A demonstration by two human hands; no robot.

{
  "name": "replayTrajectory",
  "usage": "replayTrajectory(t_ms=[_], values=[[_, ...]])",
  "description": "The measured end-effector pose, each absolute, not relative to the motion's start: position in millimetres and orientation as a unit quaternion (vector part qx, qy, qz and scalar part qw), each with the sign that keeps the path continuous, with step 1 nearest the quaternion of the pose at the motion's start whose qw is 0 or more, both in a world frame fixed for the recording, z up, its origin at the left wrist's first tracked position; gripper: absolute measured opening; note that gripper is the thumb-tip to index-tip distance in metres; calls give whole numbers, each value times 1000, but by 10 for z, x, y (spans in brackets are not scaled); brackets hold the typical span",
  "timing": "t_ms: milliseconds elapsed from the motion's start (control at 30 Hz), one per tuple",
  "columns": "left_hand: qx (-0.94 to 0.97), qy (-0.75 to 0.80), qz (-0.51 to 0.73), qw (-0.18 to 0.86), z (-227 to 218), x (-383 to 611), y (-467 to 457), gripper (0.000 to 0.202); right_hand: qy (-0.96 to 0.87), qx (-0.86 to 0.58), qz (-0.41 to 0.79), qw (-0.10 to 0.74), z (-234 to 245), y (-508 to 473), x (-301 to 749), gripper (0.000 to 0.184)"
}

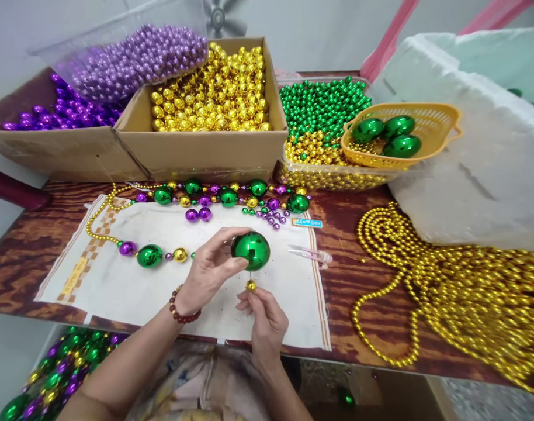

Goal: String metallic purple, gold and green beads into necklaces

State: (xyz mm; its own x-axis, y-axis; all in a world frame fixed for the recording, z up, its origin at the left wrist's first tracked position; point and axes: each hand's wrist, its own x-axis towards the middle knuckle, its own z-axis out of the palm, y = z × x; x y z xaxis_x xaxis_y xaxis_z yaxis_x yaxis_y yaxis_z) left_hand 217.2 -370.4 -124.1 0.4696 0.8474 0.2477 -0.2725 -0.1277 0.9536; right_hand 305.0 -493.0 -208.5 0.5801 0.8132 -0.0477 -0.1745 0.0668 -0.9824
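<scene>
My left hand point(210, 269) grips a large shiny green ball point(250, 250) over a white cloth point(131, 286). Just below it, my right hand point(262, 318) pinches a small gold bead point(250, 285) on a thin thread or needle that runs up into the green ball. A partly strung strand point(149, 255) of gold, purple and green beads lies on the cloth to the left, running toward my left hand. A row of loose green, purple and gold beads point(227, 196) lies along the cloth's far edge.
Cardboard boxes hold purple beads point(61, 114) and gold beads point(214, 88). A clear tray holds small green and gold beads point(319, 108). A yellow basket point(437, 126) holds large green balls. Gold bead strings point(468, 292) pile at right. Small scissors point(311, 254) lie nearby. A white foam box point(477, 140) stands at right.
</scene>
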Motion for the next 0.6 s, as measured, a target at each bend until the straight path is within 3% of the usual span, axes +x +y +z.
replayTrajectory(t_ms=[333,600], values=[[634,217,483,563,-1100,2109,-3783,42,-294,-563,358,685,-2029,-4910,3067,14],[532,254,498,637,-1137,2127,-3625,37,-333,-533,381,678,-1904,-4869,3026,14]])
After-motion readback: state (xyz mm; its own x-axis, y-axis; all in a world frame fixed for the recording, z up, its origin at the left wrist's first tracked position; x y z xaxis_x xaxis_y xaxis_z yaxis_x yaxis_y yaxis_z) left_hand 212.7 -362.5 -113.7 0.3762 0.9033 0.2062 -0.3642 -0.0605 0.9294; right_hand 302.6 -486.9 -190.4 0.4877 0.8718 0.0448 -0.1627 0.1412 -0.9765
